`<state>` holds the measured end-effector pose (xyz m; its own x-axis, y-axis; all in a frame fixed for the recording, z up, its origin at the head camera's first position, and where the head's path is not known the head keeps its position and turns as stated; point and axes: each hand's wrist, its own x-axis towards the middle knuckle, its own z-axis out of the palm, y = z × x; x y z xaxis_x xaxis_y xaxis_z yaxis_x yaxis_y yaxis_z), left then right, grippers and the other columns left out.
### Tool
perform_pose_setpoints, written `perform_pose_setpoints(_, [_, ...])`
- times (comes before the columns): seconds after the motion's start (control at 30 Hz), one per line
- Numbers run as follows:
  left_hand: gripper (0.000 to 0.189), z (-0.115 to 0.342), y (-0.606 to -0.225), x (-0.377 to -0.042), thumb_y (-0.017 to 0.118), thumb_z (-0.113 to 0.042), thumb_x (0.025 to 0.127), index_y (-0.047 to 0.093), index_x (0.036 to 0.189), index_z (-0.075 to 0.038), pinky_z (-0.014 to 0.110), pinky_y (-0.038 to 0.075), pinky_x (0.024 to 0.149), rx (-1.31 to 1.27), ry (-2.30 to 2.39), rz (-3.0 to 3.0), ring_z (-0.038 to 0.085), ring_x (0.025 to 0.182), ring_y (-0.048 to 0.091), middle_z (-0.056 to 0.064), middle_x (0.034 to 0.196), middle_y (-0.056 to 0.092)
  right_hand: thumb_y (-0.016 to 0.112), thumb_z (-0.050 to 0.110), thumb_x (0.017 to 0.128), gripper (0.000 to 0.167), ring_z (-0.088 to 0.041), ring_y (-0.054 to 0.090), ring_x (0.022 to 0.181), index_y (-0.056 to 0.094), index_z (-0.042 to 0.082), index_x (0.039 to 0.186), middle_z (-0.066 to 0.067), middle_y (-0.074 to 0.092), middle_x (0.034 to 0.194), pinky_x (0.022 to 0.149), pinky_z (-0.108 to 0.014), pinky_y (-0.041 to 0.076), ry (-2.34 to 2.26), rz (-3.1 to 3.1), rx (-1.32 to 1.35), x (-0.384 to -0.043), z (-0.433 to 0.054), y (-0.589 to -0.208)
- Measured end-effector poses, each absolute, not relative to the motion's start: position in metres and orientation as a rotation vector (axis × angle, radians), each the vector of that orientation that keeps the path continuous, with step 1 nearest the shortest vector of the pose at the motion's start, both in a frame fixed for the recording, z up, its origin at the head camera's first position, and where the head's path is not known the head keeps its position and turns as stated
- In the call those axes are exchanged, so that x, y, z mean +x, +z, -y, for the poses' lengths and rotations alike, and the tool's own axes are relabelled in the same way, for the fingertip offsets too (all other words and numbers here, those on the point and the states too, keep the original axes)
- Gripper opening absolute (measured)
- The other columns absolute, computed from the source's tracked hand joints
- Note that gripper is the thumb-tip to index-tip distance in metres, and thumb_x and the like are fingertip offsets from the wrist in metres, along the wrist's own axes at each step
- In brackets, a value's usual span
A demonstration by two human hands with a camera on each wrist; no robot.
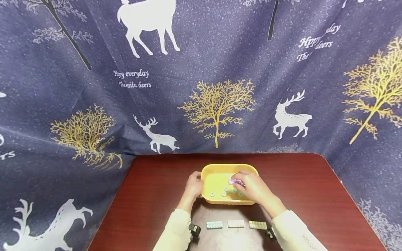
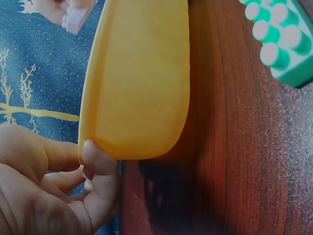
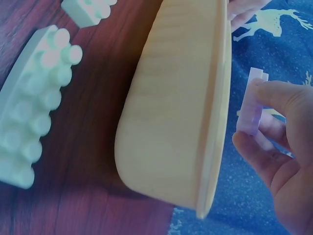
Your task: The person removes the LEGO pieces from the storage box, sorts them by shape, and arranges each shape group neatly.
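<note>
A yellow plastic bin [image 1: 216,170] stands on the table, with several small pale round pieces [image 1: 212,194] inside it. My left hand [image 1: 193,184] holds the bin's left end; in the left wrist view its thumb and fingers pinch the rim [image 2: 84,98]. Over the right half of the bin, my right hand [image 1: 253,186] pinches a purple toy building brick [image 1: 235,181] between thumb and fingertips. In the right wrist view that brick [image 3: 250,105] shows above the rim level, beside the bin's outer wall [image 3: 171,107].
Three studded building bricks lie in a row nearer me: a light blue-green one [image 1: 214,225], a whitish one [image 1: 236,223] and a yellowish one [image 1: 258,225]. The dark red table [image 1: 301,188] ends at a blue curtain [image 1: 194,132] printed with deer and trees.
</note>
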<state>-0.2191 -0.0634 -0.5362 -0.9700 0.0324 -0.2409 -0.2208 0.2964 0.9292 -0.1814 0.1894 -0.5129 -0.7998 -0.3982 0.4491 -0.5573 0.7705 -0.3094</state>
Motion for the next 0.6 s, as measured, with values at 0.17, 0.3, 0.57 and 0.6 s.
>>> perform_pose_setpoints(0.17, [0.04, 0.063, -0.537, -0.22, 0.049, 0.002, 0.095, 0.057, 0.135, 0.001, 0.022, 0.045, 0.036, -0.17, 1.741, -2.354, 0.017, 0.048, 0.052, 0.029, 0.097, 0.066, 0.086, 0.017, 0.081, 0.021, -0.012, 0.065, 0.083, 0.077, 0.018, 0.1, 0.006, 0.066, 0.091, 0.076, -0.036, 0.06, 0.59, 2.613, 0.686, -0.172, -0.197, -0.507])
perform_pose_setpoints(0.3, [0.04, 0.063, -0.539, -0.221, 0.049, 0.001, 0.096, 0.057, 0.135, 0.0, 0.021, 0.044, 0.036, -0.18, 1.735, -2.359, 0.017, 0.048, 0.051, 0.027, 0.097, 0.066, 0.086, 0.017, 0.08, 0.022, -0.011, 0.064, 0.083, 0.077, 0.019, 0.1, 0.007, 0.065, 0.093, 0.075, -0.037, 0.059, 0.583, 2.606, 0.662, -0.165, -0.203, -0.504])
perform_pose_setpoints(0.57, [0.039, 0.063, -0.537, -0.22, 0.049, 0.0, 0.097, 0.057, 0.135, 0.001, 0.021, 0.044, 0.036, -0.174, 1.713, -2.377, 0.016, 0.047, 0.051, 0.028, 0.097, 0.065, 0.088, 0.017, 0.08, 0.024, -0.008, 0.063, 0.08, 0.078, 0.02, 0.101, 0.009, 0.066, 0.091, 0.073, -0.033, 0.058, 0.588, 2.573, 0.666, -0.148, -0.212, -0.504])
perform_pose_setpoints(0.6, [0.039, 0.063, -0.536, -0.22, 0.049, 0.0, 0.097, 0.057, 0.135, 0.001, 0.021, 0.044, 0.035, -0.172, 1.71, -2.381, 0.016, 0.048, 0.051, 0.029, 0.099, 0.065, 0.088, 0.017, 0.08, 0.024, -0.008, 0.063, 0.08, 0.078, 0.02, 0.101, 0.009, 0.066, 0.091, 0.074, -0.033, 0.058, 0.589, 2.573, 0.665, -0.146, -0.213, -0.504])
